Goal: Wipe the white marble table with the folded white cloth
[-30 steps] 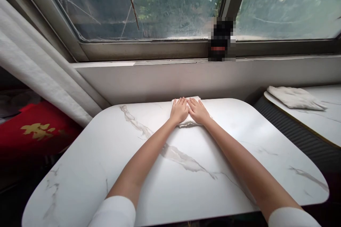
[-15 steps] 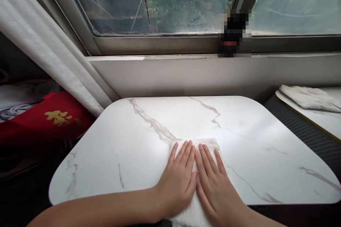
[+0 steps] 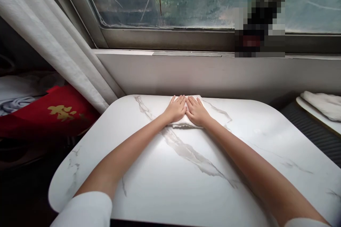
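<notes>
Side by side, my left hand [image 3: 176,109] and my right hand [image 3: 196,110] lie flat on a white cloth [image 3: 185,124] at the far edge of a white marble-patterned table [image 3: 149,184]. Fingers on both hands are stretched out and point toward the wall. Parts of the cloth show behind the fingertips and below the palms; the rest is hidden under my hands. Both arms reach almost straight across the tabletop.
A window sill [image 3: 170,53] and wall run behind the table. At the left hang a pale curtain [image 3: 53,39] and, below it, a red cloth [image 3: 53,113] with gold lettering. Another folded white cloth [image 3: 321,104] lies on a surface at the far right.
Both hands have slid forward with the cloth from the table's near side to its far edge. My arms are now stretched out, and the view has shifted slightly.
</notes>
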A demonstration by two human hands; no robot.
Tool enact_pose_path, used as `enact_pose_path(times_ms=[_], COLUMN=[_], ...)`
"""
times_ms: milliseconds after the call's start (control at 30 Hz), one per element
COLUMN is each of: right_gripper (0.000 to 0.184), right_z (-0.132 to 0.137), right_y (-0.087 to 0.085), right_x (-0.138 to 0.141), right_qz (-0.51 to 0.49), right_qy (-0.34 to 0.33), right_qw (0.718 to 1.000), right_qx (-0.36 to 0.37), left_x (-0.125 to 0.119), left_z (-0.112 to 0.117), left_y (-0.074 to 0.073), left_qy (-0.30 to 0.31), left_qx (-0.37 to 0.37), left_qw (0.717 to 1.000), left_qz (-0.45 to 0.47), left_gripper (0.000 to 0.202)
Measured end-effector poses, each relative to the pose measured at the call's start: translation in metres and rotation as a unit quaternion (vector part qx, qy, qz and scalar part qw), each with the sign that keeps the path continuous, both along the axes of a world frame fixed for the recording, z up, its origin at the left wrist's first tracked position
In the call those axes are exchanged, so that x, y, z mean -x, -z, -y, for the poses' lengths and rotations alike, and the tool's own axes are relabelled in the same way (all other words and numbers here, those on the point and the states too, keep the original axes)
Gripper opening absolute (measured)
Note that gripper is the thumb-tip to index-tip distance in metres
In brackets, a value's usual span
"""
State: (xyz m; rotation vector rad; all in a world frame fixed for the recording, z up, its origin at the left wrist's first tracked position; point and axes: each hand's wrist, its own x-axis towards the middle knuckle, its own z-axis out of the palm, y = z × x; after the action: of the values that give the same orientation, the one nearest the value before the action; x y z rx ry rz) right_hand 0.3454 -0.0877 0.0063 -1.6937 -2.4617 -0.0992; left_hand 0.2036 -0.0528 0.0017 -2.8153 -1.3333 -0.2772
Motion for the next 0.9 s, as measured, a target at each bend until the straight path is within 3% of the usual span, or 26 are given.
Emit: enact_pose_path(times_ms=[133, 267, 400, 533, 600, 700, 800, 900], right_gripper=[0.059, 0.058, 0.058, 0.06, 0.059, 0.063, 0.07, 0.069], right_z=[-0.029, -0.027, 0.014, 0.096, 0.141, 0.193, 0.209, 0.187], right_y=[0.0, 0.0, -0.001, -0.002, -0.002, -0.004, -0.007, -0.009], right_x=[0.008, 0.008, 0.014, 0.037, 0.052, 0.071, 0.083, 0.092], right_qz=[-0.014, -0.022, -0.039, -0.058, -0.077, -0.12, -0.145, -0.154], right_qy=[0.041, 0.034, -0.001, -0.076, -0.081, -0.096, -0.13, -0.121], right_qw=[0.999, 0.999, 0.999, 0.995, 0.994, 0.987, 0.977, 0.972], right_qx=[-0.004, -0.016, -0.01, 0.007, 0.016, 0.035, 0.085, 0.131], left_x=[0.0, -0.002, 0.012, 0.048, 0.07, 0.099, 0.119, 0.128], left_z=[-0.035, -0.027, 0.024, 0.109, 0.151, 0.196, 0.211, 0.197], left_y=[-0.001, -0.002, -0.003, -0.005, -0.007, -0.011, -0.014, -0.013], left_qy=[-0.009, -0.036, -0.045, -0.019, 0.012, 0.056, 0.066, 0.04], left_qx=[-0.008, -0.015, -0.014, -0.008, -0.011, -0.002, 0.009, 0.008], left_qw=[1.0, 0.999, 0.999, 1.0, 1.0, 0.998, 0.998, 0.999], left_qz=[-0.016, -0.005, 0.007, 0.019, 0.02, 0.011, 0.003, 0.008], left_gripper=[0.053, 0.052, 0.051, 0.052, 0.053, 0.055, 0.058, 0.056])
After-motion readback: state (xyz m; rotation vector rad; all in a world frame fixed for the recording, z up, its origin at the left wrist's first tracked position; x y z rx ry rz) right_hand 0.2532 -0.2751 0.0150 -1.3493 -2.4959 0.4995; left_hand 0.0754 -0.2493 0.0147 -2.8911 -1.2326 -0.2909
